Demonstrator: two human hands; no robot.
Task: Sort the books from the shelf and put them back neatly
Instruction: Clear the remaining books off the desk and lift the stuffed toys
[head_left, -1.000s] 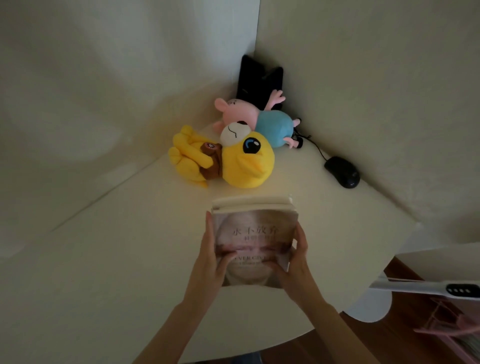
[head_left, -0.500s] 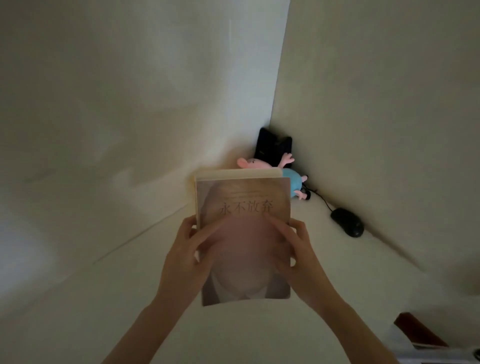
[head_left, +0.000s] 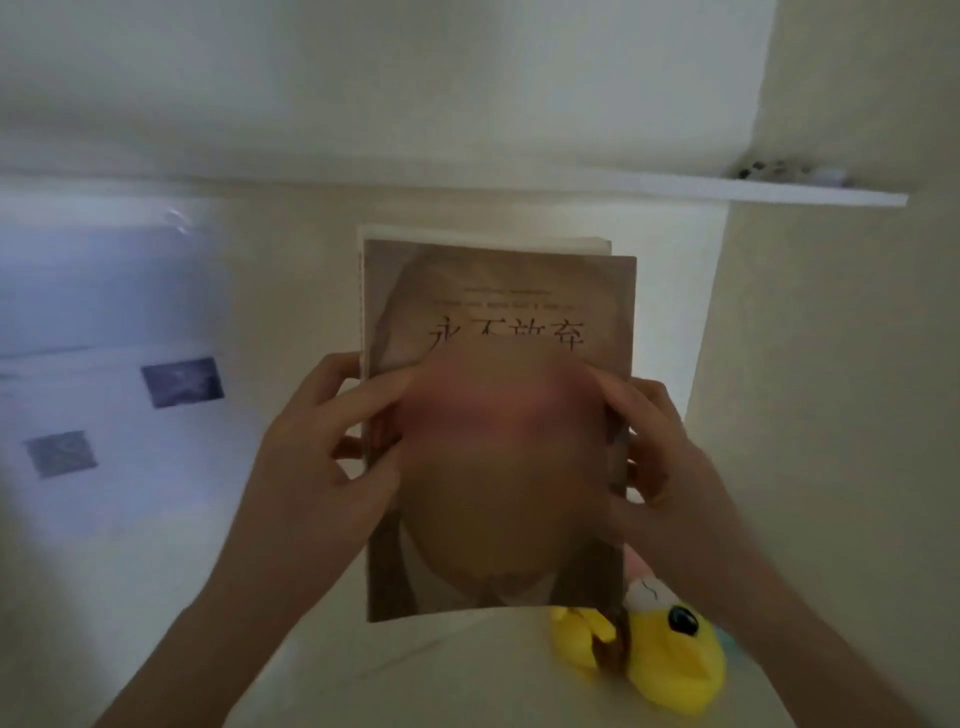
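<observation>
Left wall: two dark pictures (head_left: 182, 382). Left hand (head_left: 311, 467) grips the book (head_left: 493, 322) by its left edge, right hand (head_left: 670, 478) by its right, fingers curled round it. Book is held up below the shelf (head_left: 727, 191), apparently steadied for shelving. Yellow plush toy (head_left: 660, 654) lies near right; small unclear items (head_left: 769, 169) occupy the shelf's right end.
</observation>
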